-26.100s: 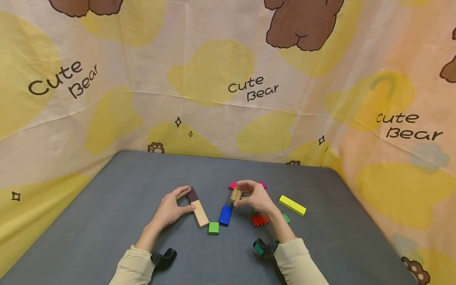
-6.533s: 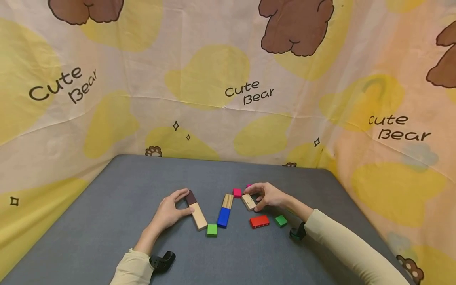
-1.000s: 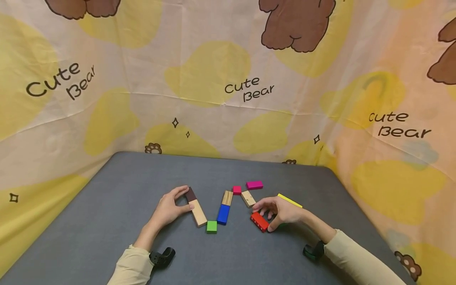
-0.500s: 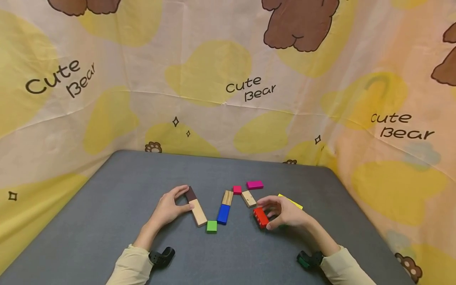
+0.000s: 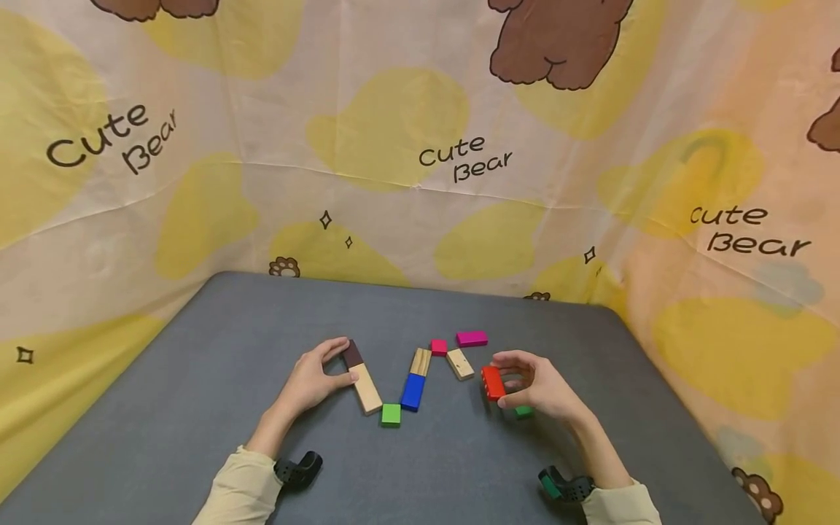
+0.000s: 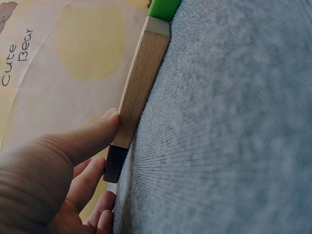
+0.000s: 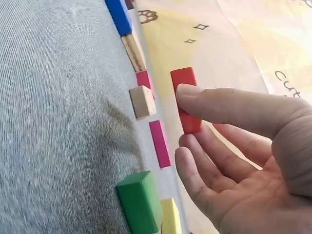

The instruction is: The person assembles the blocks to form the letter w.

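Right hand (image 5: 538, 390) pinches red block (image 5: 493, 382) aloft, long axis running away; left hand (image 5: 308, 379) pinches wooden bar (image 5: 364, 385)

- I see a magenta block (image 5: 472, 338) lying far on the grey desk (image 5: 197, 379).
- A small green block (image 5: 391, 414) touches my blue block (image 5: 413, 392).
- Bear-print cloth (image 5: 420, 146) walls the desk.
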### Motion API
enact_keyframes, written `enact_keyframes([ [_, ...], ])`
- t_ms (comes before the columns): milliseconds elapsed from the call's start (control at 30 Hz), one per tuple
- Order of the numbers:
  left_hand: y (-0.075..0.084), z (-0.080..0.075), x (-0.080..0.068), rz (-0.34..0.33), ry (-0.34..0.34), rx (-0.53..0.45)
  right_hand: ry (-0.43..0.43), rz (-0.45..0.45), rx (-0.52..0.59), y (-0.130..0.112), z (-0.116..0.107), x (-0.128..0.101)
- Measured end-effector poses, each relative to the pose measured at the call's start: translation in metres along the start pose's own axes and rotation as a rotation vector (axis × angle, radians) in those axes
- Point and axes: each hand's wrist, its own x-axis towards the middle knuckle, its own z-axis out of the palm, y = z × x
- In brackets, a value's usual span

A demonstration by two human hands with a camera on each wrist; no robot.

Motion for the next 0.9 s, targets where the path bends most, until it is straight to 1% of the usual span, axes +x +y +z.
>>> enact_keyframes([
  [300, -0.001, 0.001, 0.001, 0.001, 0.009, 0.019, 0.033, 0.022, 0.013, 0.003, 0.014, 0.002],
  [467, -0.001, 0.002, 0.001, 0.002, 0.013, 0.017, 0.067, 0.07, -0.006, 0.006, 0.021, 0.005],
  [600, -0.001, 0.003, 0.001, 0.006, 0.014, 0.019, 0.062, 0.101, -0.039, 0.009, 0.025, 0.007],
  [700, -0.001, 0.003, 0.001, 0.003, 0.016, 0.024, 0.057, 0.107, -0.053, 0.011, 0.027, 0.008],
  [900, -0.002, 0.003, 0.001, 0.002, 0.02, 0.03, 0.061, 0.105, -0.035, 0.013, 0.028, 0.009],
])
